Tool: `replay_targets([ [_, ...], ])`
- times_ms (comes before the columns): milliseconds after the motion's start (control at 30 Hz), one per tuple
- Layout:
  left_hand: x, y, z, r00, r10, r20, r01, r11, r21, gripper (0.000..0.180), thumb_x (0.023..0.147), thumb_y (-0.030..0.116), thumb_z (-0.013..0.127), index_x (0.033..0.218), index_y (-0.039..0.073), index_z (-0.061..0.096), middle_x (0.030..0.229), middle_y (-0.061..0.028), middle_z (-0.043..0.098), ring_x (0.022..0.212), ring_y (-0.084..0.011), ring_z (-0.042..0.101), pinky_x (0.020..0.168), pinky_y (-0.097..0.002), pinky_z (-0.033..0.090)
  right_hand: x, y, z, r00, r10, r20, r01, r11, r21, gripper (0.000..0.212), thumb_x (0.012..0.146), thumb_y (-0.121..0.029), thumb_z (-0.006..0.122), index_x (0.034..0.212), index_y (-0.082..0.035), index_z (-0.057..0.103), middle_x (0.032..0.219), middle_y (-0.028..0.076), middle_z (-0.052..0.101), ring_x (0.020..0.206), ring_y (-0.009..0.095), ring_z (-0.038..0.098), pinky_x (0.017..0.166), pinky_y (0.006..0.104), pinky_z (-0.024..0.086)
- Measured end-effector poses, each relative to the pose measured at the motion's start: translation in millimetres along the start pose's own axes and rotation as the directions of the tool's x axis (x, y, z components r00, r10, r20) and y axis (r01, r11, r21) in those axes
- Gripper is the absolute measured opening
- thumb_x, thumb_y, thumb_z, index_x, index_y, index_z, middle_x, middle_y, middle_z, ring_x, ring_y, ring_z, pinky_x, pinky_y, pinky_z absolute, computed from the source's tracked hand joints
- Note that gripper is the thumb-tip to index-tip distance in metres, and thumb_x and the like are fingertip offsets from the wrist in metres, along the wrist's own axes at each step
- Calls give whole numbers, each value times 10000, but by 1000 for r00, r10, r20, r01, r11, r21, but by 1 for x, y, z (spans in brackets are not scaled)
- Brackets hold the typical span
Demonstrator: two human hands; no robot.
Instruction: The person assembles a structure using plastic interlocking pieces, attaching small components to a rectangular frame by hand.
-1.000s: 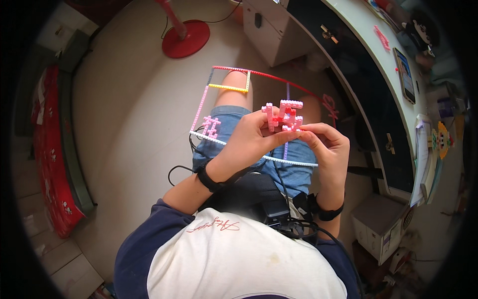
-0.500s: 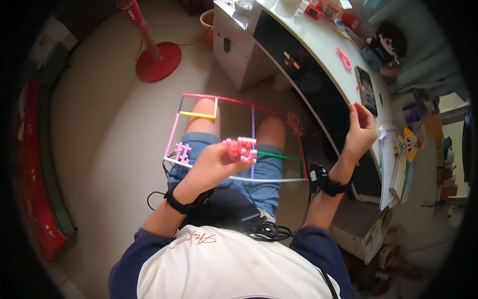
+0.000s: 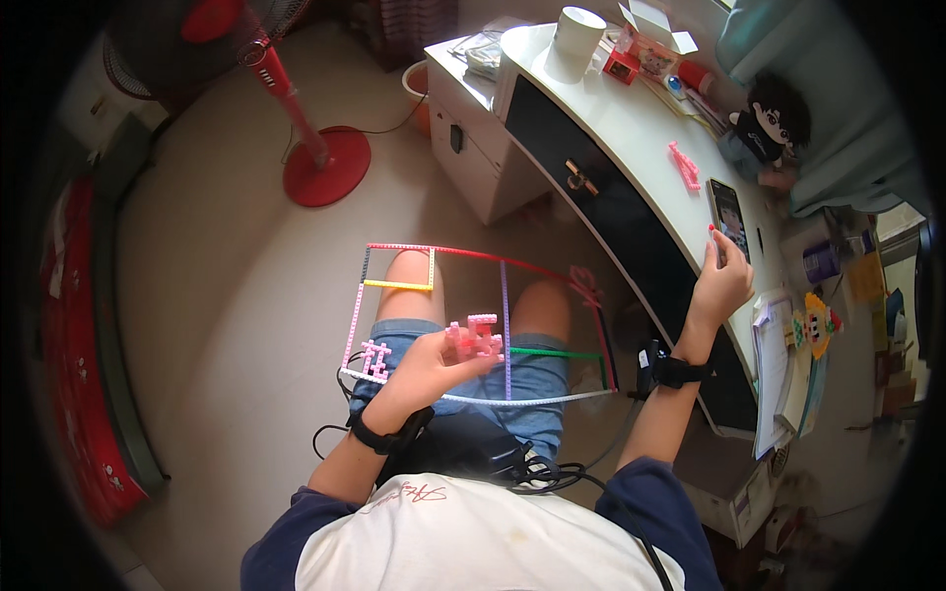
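My left hand (image 3: 424,372) grips a pink and red piece built of small beads (image 3: 477,338), held above my lap. Across my thighs lies a flat frame of joined bead strips (image 3: 507,330) in white, pink, red, yellow, purple and green. A pink lattice-shaped bead figure (image 3: 374,360) sits at its near left corner, and another pink figure (image 3: 584,286) at its far right. Reaching over the desk edge, my right hand (image 3: 722,286) has thumb and forefinger bent together, with a small red bead (image 3: 711,228) at the fingertips.
The white desk (image 3: 631,128) bears a phone (image 3: 729,212), a pink bead piece (image 3: 684,165), a paper roll (image 3: 576,44), a doll (image 3: 769,123) and papers (image 3: 774,364). A red-based fan (image 3: 327,165) and an orange bin (image 3: 418,94) stand on the floor.
My right hand has come to the red bead beside the phone. My left hand still holds the pink and red piece. The whole view has shifted, with things appearing lower now.
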State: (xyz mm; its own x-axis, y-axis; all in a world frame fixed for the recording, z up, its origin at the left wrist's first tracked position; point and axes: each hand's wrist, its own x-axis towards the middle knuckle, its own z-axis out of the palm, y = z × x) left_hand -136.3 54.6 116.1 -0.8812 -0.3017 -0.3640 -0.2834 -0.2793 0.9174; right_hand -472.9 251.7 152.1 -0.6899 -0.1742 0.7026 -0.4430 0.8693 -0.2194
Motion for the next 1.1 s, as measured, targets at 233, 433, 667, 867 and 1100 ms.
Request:
replay_targets([
  [233,3,2,4,1000,12,-25,-13,999,-45,332,839,165,707,1114,-6,632,986,-25,675,886,-71,607,822,-231,465,9,-7,-6,997,26,68,-23,999,-39,204,813,-222,689,1011,-176,702,974,-19,688,901,221,588,825,370,401],
  [433,-5,10,2,994,104,-26,-97,977,191,243,838,163,705,1003,-11,667,941,-41,680,842,-88,615,789,-240,474,21,-10,-7,992,-102,78,117,969,-219,194,861,-274,629,1010,-177,705,993,3,669,915,220,587,817,377,407],
  [667,-5,16,3,999,38,-17,-36,992,121,244,835,140,711,1011,-16,648,945,-40,670,868,-92,615,823,-236,464,26,-10,-7,989,-96,114,121,964,-235,175,865,-266,622,990,-180,709,976,2,670,925,226,589,834,382,409],
  [867,-2,3,-1,994,93,58,-92,996,-11,186,855,128,682,957,-22,640,1010,-56,649,941,-108,598,868,-250,451,7,-27,-26,991,-56,124,17,955,297,207,874,-168,622,1061,-119,695,948,46,693,830,197,605,774,332,451],
  [1100,-13,-1,-2,991,49,122,-45,998,-35,236,837,198,705,930,-12,652,826,-31,626,742,-90,558,711,-247,451,-105,-119,-82,310,-502,807,-676,481,559,298,895,-210,638,1096,10,653,883,53,687,843,103,604,736,207,446],
])
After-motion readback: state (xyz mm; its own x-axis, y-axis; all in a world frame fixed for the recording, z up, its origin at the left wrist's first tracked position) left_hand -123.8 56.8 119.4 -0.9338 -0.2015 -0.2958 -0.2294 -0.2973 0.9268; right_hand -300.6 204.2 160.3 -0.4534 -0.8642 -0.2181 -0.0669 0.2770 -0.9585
